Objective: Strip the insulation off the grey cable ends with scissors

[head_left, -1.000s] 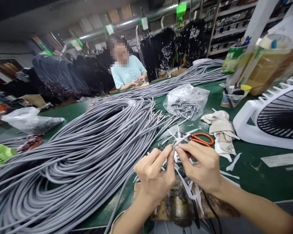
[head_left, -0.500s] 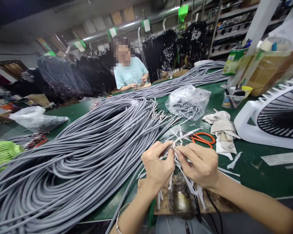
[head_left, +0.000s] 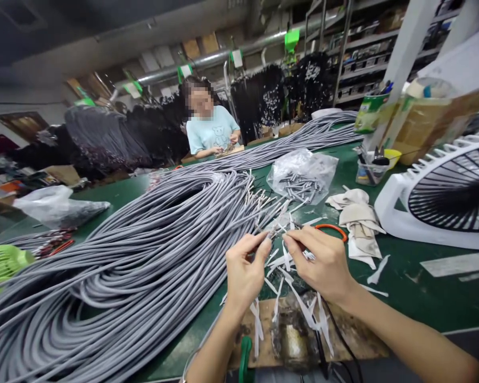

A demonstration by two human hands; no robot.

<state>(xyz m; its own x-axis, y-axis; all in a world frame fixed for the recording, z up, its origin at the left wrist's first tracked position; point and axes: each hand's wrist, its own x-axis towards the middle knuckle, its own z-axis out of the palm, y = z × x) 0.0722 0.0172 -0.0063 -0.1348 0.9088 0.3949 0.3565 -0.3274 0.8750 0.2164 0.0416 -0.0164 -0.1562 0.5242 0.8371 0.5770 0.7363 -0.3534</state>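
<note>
My left hand (head_left: 247, 268) is closed in a pinch on the end of a grey cable (head_left: 207, 338), which runs down along the wrist toward the table's front edge. Its tip between the fingers is small and partly hidden. To the right, my right hand (head_left: 321, 260) pinches at a thin white strip (head_left: 286, 258) that shows at its fingertips. A small gap separates the two hands. Loose white strips (head_left: 303, 306) lie scattered below and between them. Orange-handled scissors (head_left: 332, 230) rest just beyond the right hand, partly covered by it.
A big coil of grey cables (head_left: 143, 266) fills the left. Ahead is a clear bag of short grey pieces (head_left: 301, 178). Cloths (head_left: 359, 218) and a white fan (head_left: 443, 191) stand right. A wooden board (head_left: 355, 335) carries a dark metal block (head_left: 295, 338). A co-worker (head_left: 211, 130) sits opposite.
My hands have moved apart from touching at the cable end; the left shifted slightly left. More white strips show between them, and the right hand covers more of the scissors.
</note>
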